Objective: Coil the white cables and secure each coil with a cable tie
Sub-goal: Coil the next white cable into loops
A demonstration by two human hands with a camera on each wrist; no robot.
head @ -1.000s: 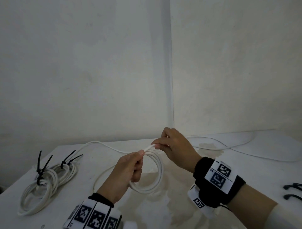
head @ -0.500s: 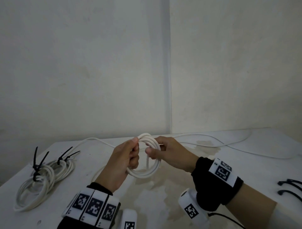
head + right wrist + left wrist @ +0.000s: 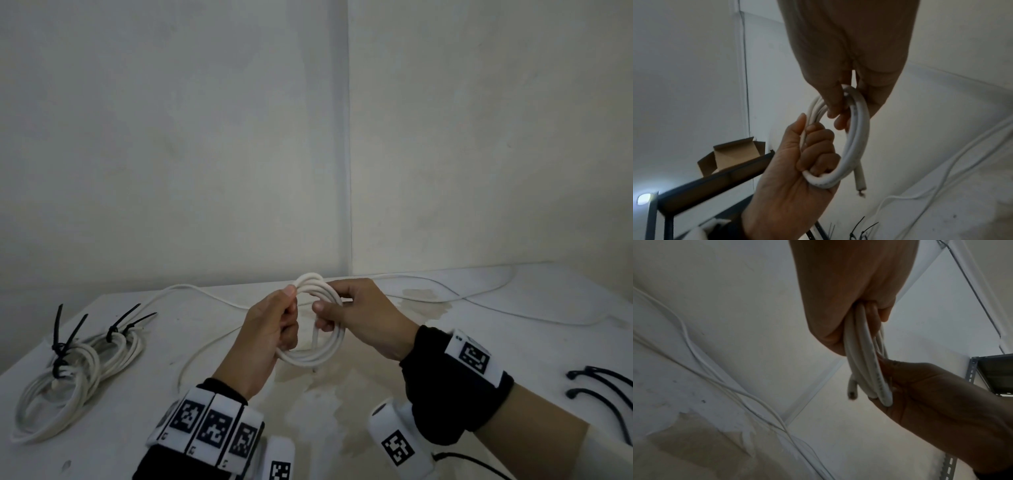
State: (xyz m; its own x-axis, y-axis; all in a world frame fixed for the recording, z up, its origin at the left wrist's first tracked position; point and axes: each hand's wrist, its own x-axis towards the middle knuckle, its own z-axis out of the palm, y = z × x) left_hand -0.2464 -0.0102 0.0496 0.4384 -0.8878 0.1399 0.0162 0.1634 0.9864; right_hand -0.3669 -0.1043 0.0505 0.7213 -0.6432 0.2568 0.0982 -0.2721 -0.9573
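Both hands' grips clench the half-wound white round cable coil [image 3: 317, 329] above desk centre; left hand [image 3: 270, 329], right hand [image 3: 363, 318]; finished black-tied white coils [image 3: 78, 366] at nine o'clock; loose black ties [image 3: 603, 387] at three o'clock; cable tail still uncoiled.

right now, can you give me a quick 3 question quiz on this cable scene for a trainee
1. True or false: the coil being wound already has a cable tie on it.
2. Which hand grips the coil? A) left hand only B) right hand only C) both
3. Fill in: the finished bundles lie on the table's ___ side, seen from the head view.

Key: 1. false; 2. C; 3. left. The spare black ties lie on the table at the right.
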